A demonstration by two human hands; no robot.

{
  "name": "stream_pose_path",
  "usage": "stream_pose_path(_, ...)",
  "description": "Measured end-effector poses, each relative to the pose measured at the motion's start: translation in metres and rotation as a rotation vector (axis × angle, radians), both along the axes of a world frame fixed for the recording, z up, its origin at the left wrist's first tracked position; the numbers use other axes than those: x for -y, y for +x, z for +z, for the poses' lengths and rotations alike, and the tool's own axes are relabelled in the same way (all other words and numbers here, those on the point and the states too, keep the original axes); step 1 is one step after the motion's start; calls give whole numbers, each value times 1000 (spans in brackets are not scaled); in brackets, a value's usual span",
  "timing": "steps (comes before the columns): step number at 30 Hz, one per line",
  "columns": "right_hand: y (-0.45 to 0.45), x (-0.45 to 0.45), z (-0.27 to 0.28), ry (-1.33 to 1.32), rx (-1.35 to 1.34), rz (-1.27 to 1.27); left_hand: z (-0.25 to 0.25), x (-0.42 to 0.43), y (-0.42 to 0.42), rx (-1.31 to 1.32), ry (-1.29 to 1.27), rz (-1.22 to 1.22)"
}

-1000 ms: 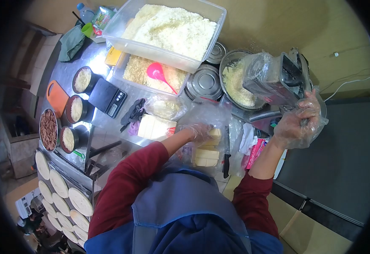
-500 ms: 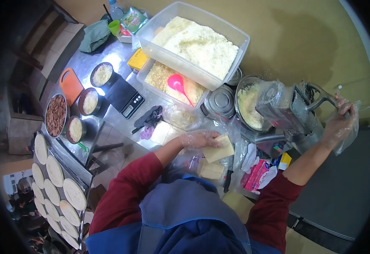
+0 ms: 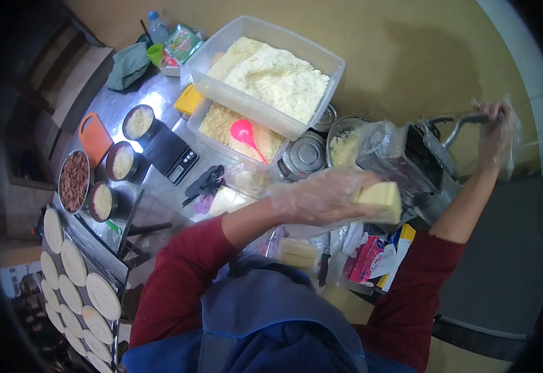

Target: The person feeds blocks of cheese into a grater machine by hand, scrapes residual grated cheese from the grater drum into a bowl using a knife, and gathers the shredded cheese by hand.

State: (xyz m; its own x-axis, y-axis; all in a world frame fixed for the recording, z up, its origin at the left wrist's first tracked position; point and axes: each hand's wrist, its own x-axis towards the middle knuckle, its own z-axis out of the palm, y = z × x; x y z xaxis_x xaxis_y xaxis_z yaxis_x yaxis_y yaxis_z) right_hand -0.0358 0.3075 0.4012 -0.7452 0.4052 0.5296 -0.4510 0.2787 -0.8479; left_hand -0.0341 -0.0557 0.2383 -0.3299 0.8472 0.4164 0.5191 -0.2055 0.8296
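Note:
My left hand (image 3: 324, 198), in a clear plastic glove, is closed around a pale yellow block of cheese (image 3: 384, 204). It holds the block in the air, just in front of the metal grating machine (image 3: 391, 155). My right hand (image 3: 496, 133), also in a plastic glove, grips the end of the machine's lever (image 3: 461, 126). The lever is raised, and the dark mouth of the hopper (image 3: 425, 158) shows. Under the plastic-wrapped outlet stands a metal bowl (image 3: 332, 132) with grated cheese (image 3: 346, 148), partly hidden by the machine and my left hand.
Behind stand two stacked plastic tubs (image 3: 333, 74) of grated cheese, a pink scoop (image 3: 242, 131) in the lower one. Nearer lie more cheese blocks (image 3: 297, 253), a knife (image 3: 323, 268) and a pink packet (image 3: 366, 260). A scale (image 3: 178, 163), filled bowls and a tray of dough discs (image 3: 104, 297) are leftward.
My left hand has lifted the cheese from above the work surface and carried it right, towards the machine. My right hand has raised the lever, exposing the hopper's mouth.

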Motion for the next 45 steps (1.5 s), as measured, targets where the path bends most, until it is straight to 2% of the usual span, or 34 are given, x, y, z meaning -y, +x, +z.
stream_pose_path(3, -22, 5, 10, -31, -2, 2, 32, -44, -2, -208, 167, 188)
stream_pose_path(4, -30, -5, 12, -32, -12, -7, 50, -52, -1, -318, 102, 284)
stream_pose_path(5, -38, -16, 12, -43, 30, 38, 62, -61, -2, -327, 104, 276)
stream_pose_path(7, -46, -27, 16, -55, 63, 73, 79, -83, -6, -509, 21, 288)
stream_pose_path(11, -54, -32, 17, -43, 169, 108, 50, -131, -12, -652, 16, 356)
stream_pose_path(13, -54, -36, 18, -69, 195, 101, 44, -142, -9, -915, -121, 436)
stream_pose_path(15, -53, -44, 18, -24, 223, 200, 42, -149, -8, -882, -208, 394)
stream_pose_path(19, -61, -63, 7, -43, 168, 205, 43, -147, -15, -826, -437, 259)
stream_pose_path(24, -53, -43, 1, -75, 18, 309, 54, -136, -15, -777, -500, 217)
stream_pose_path(26, -44, -34, 1, 67, -21, 179, 47, -128, -12, -734, -539, 174)
stream_pose_path(28, -36, -38, 1, 84, 27, 235, 24, -119, 0, -758, -62, 393)
stream_pose_path(30, -18, -30, -3, 105, 70, 264, 11, -95, 14, -709, 16, 387)
stream_pose_path(32, 6, 25, -16, 6, -43, 27, 0, -62, 28, -576, 116, 347)
stream_pose_path(33, 17, 41, -24, 10, -41, 7, -10, -46, 35, -494, 135, 316)
stream_pose_path(35, 34, 66, -41, 77, -174, -13, -39, -16, 53, -330, -104, 301)
stream_pose_path(41, 50, 93, -62, 65, -264, -109, -146, 38, 88, -150, -542, 175)
stream_pose_path(42, 50, 97, -63, 65, -260, -121, -153, 40, 93, -101, -657, 113)
stream_pose_path(45, 53, 105, -66, 76, -290, -139, -169, 40, 109, -150, -736, 33)
